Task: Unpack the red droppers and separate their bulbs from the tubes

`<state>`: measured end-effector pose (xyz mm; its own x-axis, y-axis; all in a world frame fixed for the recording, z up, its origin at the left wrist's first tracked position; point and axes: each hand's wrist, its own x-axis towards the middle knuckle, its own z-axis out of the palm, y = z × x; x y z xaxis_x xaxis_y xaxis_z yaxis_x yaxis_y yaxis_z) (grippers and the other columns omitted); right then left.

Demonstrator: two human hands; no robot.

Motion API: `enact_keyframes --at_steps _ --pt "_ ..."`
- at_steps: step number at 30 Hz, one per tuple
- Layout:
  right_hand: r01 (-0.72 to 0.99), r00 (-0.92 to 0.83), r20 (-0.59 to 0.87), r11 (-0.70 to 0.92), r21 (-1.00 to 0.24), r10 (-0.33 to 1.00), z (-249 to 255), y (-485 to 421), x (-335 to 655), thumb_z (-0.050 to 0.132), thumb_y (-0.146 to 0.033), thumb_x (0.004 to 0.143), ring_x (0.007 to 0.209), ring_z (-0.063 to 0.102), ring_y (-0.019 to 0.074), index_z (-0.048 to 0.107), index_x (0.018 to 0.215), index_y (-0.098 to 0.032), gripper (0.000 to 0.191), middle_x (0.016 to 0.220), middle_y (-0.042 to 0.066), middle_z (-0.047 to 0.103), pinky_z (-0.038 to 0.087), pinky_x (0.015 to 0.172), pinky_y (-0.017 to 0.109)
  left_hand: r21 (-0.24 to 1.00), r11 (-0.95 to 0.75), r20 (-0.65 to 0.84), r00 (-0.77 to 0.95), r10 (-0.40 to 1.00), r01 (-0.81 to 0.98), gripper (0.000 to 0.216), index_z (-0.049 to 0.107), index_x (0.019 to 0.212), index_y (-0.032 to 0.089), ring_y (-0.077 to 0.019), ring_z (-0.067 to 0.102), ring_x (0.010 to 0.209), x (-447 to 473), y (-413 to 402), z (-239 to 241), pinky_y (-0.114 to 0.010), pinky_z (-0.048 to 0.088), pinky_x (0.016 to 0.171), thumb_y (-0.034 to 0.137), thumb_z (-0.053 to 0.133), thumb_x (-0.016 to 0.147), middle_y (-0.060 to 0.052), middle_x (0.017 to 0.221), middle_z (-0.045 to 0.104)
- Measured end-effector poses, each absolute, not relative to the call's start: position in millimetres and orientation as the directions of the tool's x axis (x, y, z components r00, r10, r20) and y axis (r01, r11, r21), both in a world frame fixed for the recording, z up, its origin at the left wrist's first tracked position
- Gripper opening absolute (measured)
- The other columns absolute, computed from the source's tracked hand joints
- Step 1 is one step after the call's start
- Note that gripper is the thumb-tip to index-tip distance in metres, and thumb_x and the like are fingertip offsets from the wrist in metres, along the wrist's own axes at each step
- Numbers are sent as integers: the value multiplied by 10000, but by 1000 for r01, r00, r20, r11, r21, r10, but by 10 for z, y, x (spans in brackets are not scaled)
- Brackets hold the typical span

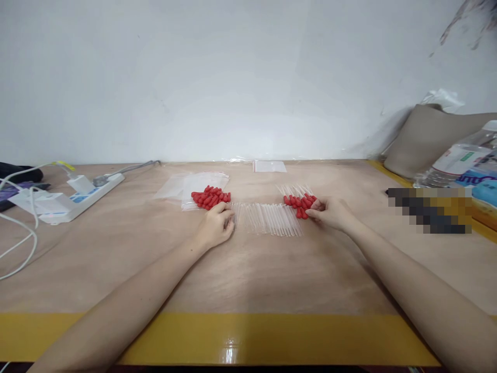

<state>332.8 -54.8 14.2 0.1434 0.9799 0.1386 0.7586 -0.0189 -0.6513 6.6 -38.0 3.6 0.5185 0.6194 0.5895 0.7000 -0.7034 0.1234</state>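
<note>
A row of clear thin tubes point(267, 218) lies across the middle of the tan table point(248, 269). My left hand point(216, 226) rests at the row's left end, fingers curled onto the tubes. Just behind it a pile of red rubber caps point(210, 197) sits on clear plastic bags point(198, 184). My right hand point(331, 213) is at the row's right end, fingertips pinched at a second pile of red caps point(300, 203) fitted on more tubes.
A white power strip point(79, 199) with plugs and cables lies at the left. A small clear bag point(269, 166) lies by the wall. At the right stand a water bottle point(458, 158), a tan bag point(430, 135) and a blurred patch point(430, 209). Yellow tape point(248, 339) edges the table.
</note>
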Motion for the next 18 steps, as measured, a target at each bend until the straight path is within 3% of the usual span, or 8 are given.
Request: enact_keyframes --at_steps 6,10,14,18 --pt "674 134 65 -43 -737 989 30 -489 3381 560 -348 681 455 555 127 580 594 -194 179 499 5 605 410 456 237 122 -731 544 571 615 671 215 620 861 132 -163 549 772 50 -424 52 -292 484 725 286 514 757 -77 891 549" --pt "689 147 33 -78 -721 989 77 -497 3382 532 -318 700 445 541 129 593 567 -190 195 475 11 591 399 461 240 119 -735 533 582 614 667 266 620 891 132 -178 536 796 51 -431 59 -314 475 739 346 517 771 -84 876 540" --pt "804 199 235 -21 -594 951 131 -510 3381 547 -347 687 461 486 112 608 574 -193 200 479 -11 544 336 458 232 80 -738 533 597 599 670 289 629 891 143 -199 523 820 30 -420 79 -347 455 765 383 536 761 -88 870 555" --pt "849 193 381 41 -527 904 128 -494 3388 528 -382 713 493 465 108 659 732 -186 236 552 -7 540 325 468 231 58 -745 521 616 591 665 285 638 889 158 -204 528 834 -11 -402 119 -358 442 780 391 535 761 -83 873 576"
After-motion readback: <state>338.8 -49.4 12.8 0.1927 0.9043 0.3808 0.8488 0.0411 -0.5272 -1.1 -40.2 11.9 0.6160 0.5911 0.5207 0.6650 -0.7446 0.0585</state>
